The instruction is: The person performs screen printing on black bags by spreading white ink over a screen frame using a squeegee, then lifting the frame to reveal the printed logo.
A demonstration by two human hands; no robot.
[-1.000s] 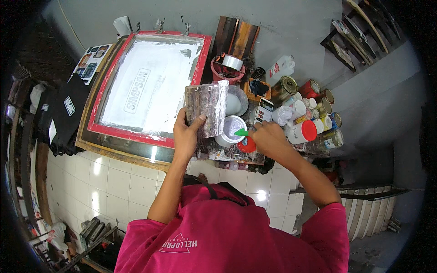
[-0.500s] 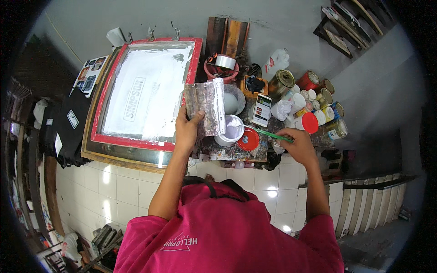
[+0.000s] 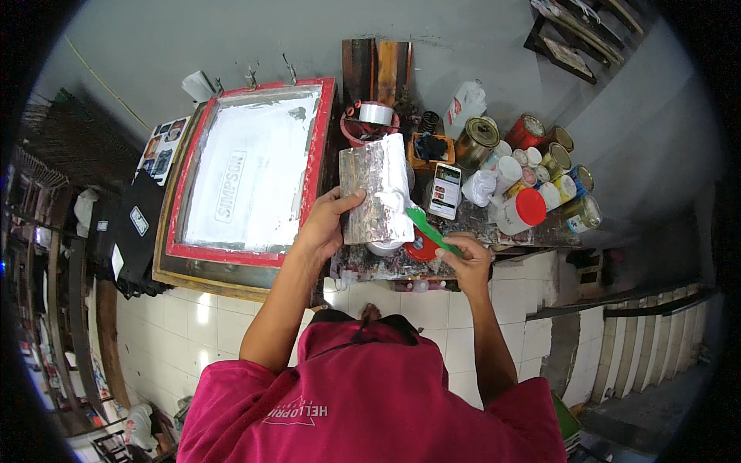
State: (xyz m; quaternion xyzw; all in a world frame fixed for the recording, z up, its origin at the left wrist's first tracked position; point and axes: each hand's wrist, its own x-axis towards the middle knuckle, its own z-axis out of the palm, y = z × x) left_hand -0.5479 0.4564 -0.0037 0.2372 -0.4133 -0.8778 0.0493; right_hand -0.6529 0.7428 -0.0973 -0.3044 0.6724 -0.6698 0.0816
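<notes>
My left hand [image 3: 323,224] grips a wide squeegee [image 3: 364,174] with a worn, ink-stained face. Thick white ink [image 3: 395,166] coats its right edge. Fingers of my right hand [image 3: 469,264] close round a green spatula [image 3: 434,231], whose tip touches the inked edge at its lower right. Beneath the squeegee, a white tub [image 3: 384,248] is mostly hidden. Beside it lies a red lid [image 3: 421,247], partly covered by the spatula. To the left, a red-framed printing screen [image 3: 327,139] has white ink spread over its mesh.
A phone [image 3: 444,191] stands propped on the stained worktable [image 3: 363,266]. Several paint cans and tubs crowd the right side, including a red-lidded jar [image 3: 521,212]. Behind are a red bucket [image 3: 356,135] and a clear jug [image 3: 465,104]. Black fabric [image 3: 143,243] hangs at the left.
My right hand has moved left, bringing the spatula from the white tub to the squeegee's inked edge. The squeegee has shifted right, and now covers most of the tub.
</notes>
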